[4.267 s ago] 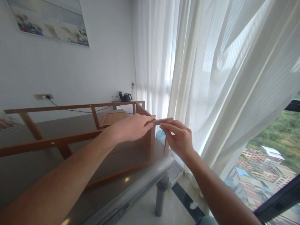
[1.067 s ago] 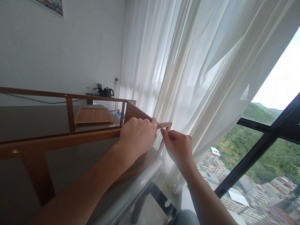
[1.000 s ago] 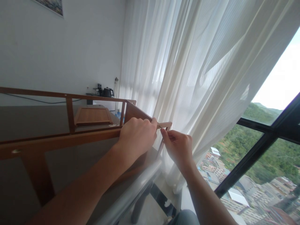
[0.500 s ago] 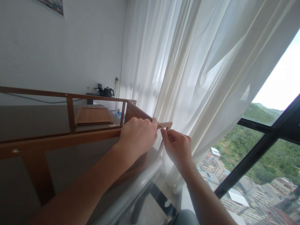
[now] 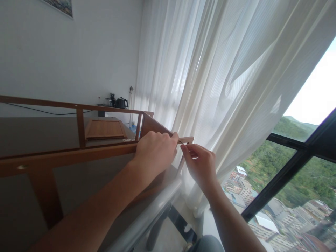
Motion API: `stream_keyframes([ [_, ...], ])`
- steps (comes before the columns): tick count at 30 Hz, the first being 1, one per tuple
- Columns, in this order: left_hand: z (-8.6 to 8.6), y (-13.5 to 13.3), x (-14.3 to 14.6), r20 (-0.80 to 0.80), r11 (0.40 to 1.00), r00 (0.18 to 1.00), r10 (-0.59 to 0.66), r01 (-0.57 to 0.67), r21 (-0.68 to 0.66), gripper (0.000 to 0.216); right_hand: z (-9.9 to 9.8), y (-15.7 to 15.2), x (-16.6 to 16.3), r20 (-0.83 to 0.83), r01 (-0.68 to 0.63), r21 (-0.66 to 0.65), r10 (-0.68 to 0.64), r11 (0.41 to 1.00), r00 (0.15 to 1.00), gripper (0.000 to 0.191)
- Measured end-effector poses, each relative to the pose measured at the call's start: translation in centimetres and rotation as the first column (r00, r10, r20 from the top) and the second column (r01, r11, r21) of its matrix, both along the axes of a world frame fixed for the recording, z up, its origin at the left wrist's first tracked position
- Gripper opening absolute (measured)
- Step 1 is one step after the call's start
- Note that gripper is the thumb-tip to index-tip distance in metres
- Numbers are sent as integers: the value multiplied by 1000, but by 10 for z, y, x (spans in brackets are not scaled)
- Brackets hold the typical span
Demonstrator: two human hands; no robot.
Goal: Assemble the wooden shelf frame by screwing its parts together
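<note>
A brown wooden frame [image 5: 105, 151] with rails and cross-pieces reaches from the left edge to the middle of the view. My left hand [image 5: 156, 148] is closed around its near rail, close to the right end, hiding part of the wood. Just to the right, my right hand [image 5: 201, 159] pinches a thin dark rod [image 5: 181, 142], like a hex key, between thumb and forefinger. The rod's far end meets the wood beside my left fingers; its tip is hidden. A brown panel [image 5: 154, 125] stands between the rails behind my left hand.
A wooden panel [image 5: 105, 129] lies beyond the near rail. A black kettle [image 5: 121, 102] stands by the back wall. White curtains [image 5: 210, 87] hang close behind the frame's end, beside a black-framed window [image 5: 278, 183]. A plastic-wrapped edge [image 5: 147, 217] runs below my arms.
My right fingers have shifted slightly, with a wider gap showing behind the pinch and more of the rod visible. My left hand keeps its hold on the rail. The view has moved very little.
</note>
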State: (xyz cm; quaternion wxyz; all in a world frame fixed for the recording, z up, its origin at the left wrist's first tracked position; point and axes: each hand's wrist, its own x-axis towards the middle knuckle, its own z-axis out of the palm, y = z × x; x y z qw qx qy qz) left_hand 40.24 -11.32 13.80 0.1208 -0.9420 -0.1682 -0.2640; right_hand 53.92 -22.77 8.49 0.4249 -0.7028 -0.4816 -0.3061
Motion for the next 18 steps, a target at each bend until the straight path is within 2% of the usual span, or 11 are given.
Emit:
stream_keyframes([
  [7,-1,2,-1,1,998,1000,-22,22,52,38,5,1,-2,-81,-3,-14,2,1000,997,35],
  [13,-2,4,-1,18,999,1000,-23,22,47,37,6,1,-4,4,96,-60,-96,994,995,46],
  [18,-2,4,0,5,1000,1000,-25,25,10,38,6,1,-5,-22,90,-77,-91,993,996,49],
])
